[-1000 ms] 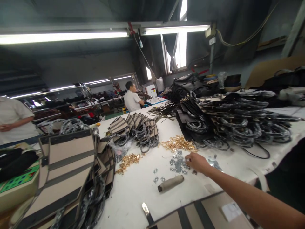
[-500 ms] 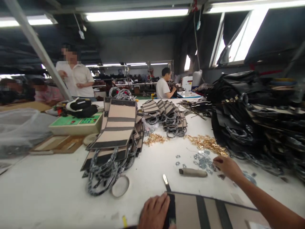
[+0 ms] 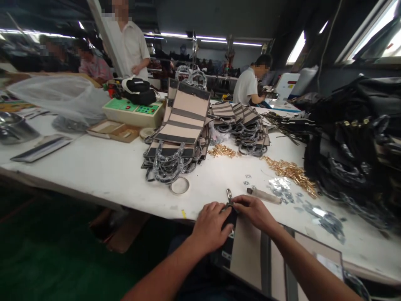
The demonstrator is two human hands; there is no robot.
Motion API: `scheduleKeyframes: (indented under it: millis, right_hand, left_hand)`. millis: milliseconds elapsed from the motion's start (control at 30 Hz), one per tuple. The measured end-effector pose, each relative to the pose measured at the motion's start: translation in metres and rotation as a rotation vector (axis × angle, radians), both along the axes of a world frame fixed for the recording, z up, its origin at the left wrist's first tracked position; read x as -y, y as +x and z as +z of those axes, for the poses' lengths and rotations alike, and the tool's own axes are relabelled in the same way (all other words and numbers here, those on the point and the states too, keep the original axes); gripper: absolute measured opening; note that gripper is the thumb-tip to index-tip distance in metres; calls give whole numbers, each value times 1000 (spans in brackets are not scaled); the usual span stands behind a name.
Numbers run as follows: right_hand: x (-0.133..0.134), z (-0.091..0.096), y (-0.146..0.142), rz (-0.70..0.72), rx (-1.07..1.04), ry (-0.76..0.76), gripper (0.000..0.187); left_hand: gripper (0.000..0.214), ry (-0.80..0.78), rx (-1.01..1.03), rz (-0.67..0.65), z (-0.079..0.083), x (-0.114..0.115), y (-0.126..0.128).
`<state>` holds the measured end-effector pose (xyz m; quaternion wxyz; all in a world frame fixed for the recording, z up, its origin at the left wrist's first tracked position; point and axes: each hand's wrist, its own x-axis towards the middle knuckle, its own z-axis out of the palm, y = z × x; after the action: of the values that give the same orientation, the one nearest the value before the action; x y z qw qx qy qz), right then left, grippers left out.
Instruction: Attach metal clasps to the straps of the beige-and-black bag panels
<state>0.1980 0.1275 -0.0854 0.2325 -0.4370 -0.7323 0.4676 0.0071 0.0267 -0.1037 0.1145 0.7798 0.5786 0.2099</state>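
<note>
Beige bag panel [image 3: 247,251], black stripes, lying flat, metal clasp [image 3: 229,195] at top

I read scene dim overall. Light sources: fluorescent tubes [image 3: 213,39] far, blown-out windows [image 3: 388,25] far right. White table [image 3: 94,163] bright; floor [image 3: 46,251] near left dark. Wide-angle bending at edges; motion blur right.

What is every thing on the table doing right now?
Beige bag panel with black stripes, lying flat, held at one end.
Left hand, gripping the panel's black end.
Right hand, fingertips on that end.
Beige-handled tool, lying untouched.
White tape ring, lying flat.
Gold metal fittings, heaped loose.
</note>
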Motion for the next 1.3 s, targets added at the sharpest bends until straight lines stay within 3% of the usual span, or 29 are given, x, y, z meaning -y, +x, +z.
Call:
scheduleKeyframes:
  millis: [133, 333, 700, 867, 1067, 1300]
  right_hand:
    - [-10, -6, 1, 51, 67, 7, 28]
    - [-22, 3, 2, 215, 133, -57, 29]
    - [-27, 17, -6, 359, 296, 88, 16]
    - [-30, 21, -7, 372, 298, 15, 14]
    - [-26, 10, 0, 385, 281, 236, 12]
    - [-21, 10, 0, 290, 237, 123, 11]
  left_hand:
    - [41, 11, 30, 30, -2, -3, 2]
    - [39, 9, 56, 61, -2, -4, 5]
    - [48, 2, 50, 71, -5, -4, 7]
    - [45, 7, 36, 70, -4, -5, 7]
    - [44, 0, 38, 78, -3, -4, 7]
    - [40, -6, 77, 82, 2, -2, 7]
